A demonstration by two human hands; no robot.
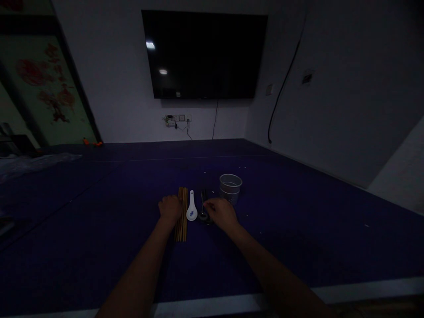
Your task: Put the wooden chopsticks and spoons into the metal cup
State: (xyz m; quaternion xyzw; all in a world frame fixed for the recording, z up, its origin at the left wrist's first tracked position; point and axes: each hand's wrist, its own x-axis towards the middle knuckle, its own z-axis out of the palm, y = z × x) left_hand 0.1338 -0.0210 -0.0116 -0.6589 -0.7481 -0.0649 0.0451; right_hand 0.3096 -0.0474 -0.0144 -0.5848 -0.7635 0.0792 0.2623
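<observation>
The left hand (170, 207) is hiding part of the wooden chopsticks (180, 230); the right hand (223, 213) is covering the lower front of the metal cup (229, 189) and part of the dark spoons (202, 217), whose exact number the dimness is obscuring; the view's left edge is cutting off a crumpled plastic sheet (33, 164).

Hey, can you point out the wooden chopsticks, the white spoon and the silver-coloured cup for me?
Wooden chopsticks (184, 217): head view, mid-length on the right side of the bundle.
White spoon (191, 211): head view, on its bowl.
Silver-coloured cup (229, 191): head view, on its outer wall.
</observation>
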